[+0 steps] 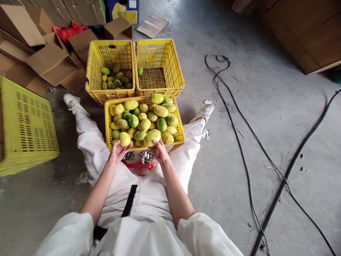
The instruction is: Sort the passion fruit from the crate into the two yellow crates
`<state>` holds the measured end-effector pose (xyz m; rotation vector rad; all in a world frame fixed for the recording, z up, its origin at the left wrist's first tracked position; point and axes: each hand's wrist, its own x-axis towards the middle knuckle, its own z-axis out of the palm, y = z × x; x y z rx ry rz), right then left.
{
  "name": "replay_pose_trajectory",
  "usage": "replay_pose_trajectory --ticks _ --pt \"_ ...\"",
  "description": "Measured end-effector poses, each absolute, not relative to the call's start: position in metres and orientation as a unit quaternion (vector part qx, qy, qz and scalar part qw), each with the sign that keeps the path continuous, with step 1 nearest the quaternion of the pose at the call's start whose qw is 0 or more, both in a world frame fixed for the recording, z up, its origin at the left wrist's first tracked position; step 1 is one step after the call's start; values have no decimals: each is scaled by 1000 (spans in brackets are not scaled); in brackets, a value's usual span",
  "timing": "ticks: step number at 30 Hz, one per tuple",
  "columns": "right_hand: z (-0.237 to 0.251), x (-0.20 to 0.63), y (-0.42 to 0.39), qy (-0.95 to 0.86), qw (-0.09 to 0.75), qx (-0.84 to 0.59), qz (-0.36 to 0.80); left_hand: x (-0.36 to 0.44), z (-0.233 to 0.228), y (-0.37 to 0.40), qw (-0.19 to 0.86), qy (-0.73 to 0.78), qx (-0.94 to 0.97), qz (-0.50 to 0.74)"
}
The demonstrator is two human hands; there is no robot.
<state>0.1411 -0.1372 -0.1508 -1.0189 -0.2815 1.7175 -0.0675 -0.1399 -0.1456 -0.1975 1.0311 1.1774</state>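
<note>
My left hand (118,151) is closed around a small round yellow fruit (124,139) at the front left of a full yellow crate. In my right hand (159,150) is a larger oval yellow-green fruit (152,137), gripped by its lower right side. Both sit just over the near rim of the yellow crate (108,129), which is heaped with similar fruits, some yellow and some green with stripes. Behind it stand two deeper yellow crates. Several greenish fruits lie in the left one (93,67); the right one (172,67) has a single green fruit (140,71) showing.
Cardboard boxes (50,64) pile up at the back left, with a red bag (69,31) among them. A yellow-green crate (32,124) stands at the left. Black cables (243,156) run over the concrete floor at the right. Something red (140,166) lies between my legs.
</note>
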Motion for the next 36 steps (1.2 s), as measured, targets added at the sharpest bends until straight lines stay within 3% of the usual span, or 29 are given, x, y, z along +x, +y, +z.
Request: replay_pose_trajectory --ticks 36 --pt "-150 136 -138 -137 508 -486 698 -66 -145 -137 678 497 -103 532"
